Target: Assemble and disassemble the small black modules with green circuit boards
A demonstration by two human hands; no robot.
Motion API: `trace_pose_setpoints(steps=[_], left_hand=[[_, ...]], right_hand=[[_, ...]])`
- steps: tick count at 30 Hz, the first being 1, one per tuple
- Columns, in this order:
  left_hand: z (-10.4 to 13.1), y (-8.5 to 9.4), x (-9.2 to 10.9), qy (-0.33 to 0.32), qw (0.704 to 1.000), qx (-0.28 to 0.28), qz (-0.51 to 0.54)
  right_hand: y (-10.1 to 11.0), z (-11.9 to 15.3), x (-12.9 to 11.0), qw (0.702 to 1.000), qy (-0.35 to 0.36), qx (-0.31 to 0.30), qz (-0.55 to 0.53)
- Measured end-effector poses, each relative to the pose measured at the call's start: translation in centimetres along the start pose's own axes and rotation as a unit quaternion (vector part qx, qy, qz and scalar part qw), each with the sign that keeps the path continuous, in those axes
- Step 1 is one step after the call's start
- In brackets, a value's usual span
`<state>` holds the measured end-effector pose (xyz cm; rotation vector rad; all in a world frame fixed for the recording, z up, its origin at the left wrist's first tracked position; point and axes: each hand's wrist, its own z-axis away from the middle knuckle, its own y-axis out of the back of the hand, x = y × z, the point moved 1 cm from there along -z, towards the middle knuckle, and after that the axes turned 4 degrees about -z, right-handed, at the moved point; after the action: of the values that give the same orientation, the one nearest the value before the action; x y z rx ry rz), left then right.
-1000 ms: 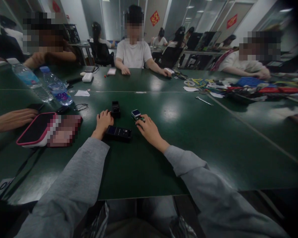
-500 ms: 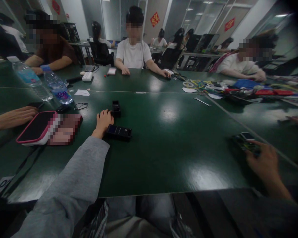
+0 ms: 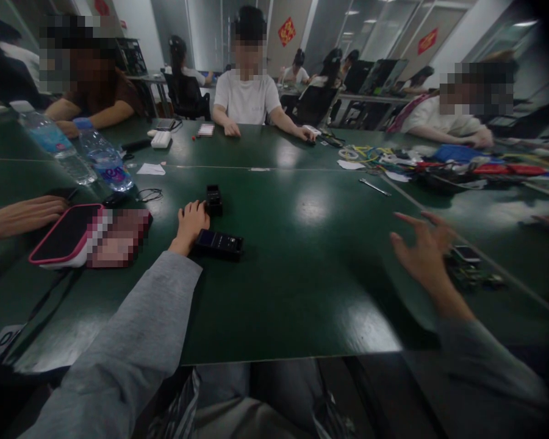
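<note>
Fingers apart, my left hand [image 3: 193, 222] rests on the green table [image 3: 302, 292], holding nothing visible. It lies between a small open black case [image 3: 214, 200] by its fingertips and a flat black device with a dark panel [image 3: 219, 242] near its wrist. On the right, my right hand [image 3: 421, 250] is raised over the table with its fingers spread, gripping nothing. A green circuit board with a small screen [image 3: 471, 262] lies just beyond that hand, its left part hidden by it.
A red-edged tablet-like device [image 3: 68, 235] and another person's hand [image 3: 46, 210] are at left. Two plastic bottles [image 3: 105, 161] stand behind them. A wrench-like metal tool [image 3: 374, 186] and tangled cables [image 3: 379, 155] lie at back right. A person in white [image 3: 247, 97] sits opposite.
My right hand has let go of the circuit board and moved left and up, fingers spreading. The board now lies on the table at right. My left hand has stayed put.
</note>
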<state>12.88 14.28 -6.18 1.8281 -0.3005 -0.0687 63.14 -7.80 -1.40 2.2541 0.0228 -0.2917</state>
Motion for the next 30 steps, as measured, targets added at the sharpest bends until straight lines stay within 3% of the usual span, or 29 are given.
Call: trace_pose_setpoints(steps=[2,5,8,12,15,18,20,24,30], left_hand=[[-0.1,0.3,0.1,-0.019,1.0,-0.006,0.003],[-0.5,0.5,0.4,-0.128,0.991,-0.046,0.001],[-1.0,0.2,0.7,-0.214,0.974,-0.07,-0.008],[-1.2,-0.2,0.8,-0.204,0.977,-0.069,-0.003],[-1.0,-0.3,0.8,-0.2,0.978,-0.059,0.007],[-0.9,-0.3,0.8,-0.196,0.979,-0.052,0.014],[-0.9,-0.3,0.8,-0.193,0.98,-0.052,0.019],[-1.0,-0.2,0.8,-0.195,0.979,-0.051,0.027],[-0.9,-0.2,0.7,-0.19,0.98,-0.059,0.032]], right_hand=[[-3.0,-1.9,-4.7,1.0,0.02,-0.004,-0.015],[-7.6,-3.9,-11.8,0.991,0.096,-0.065,-0.066],[-11.3,-4.8,-17.7,0.976,0.127,-0.106,-0.143],[-14.9,-5.5,-23.7,0.96,0.146,-0.144,-0.19],[-16.9,-6.1,-26.5,0.96,0.12,-0.161,-0.196],[-17.6,-6.2,-27.3,0.956,0.121,-0.18,-0.197],[-17.0,-5.8,-26.7,0.955,0.139,-0.171,-0.198],[-14.2,-3.9,-24.3,0.963,0.143,-0.14,-0.183],[-10.1,-1.5,-20.3,0.973,0.092,-0.12,-0.175]])
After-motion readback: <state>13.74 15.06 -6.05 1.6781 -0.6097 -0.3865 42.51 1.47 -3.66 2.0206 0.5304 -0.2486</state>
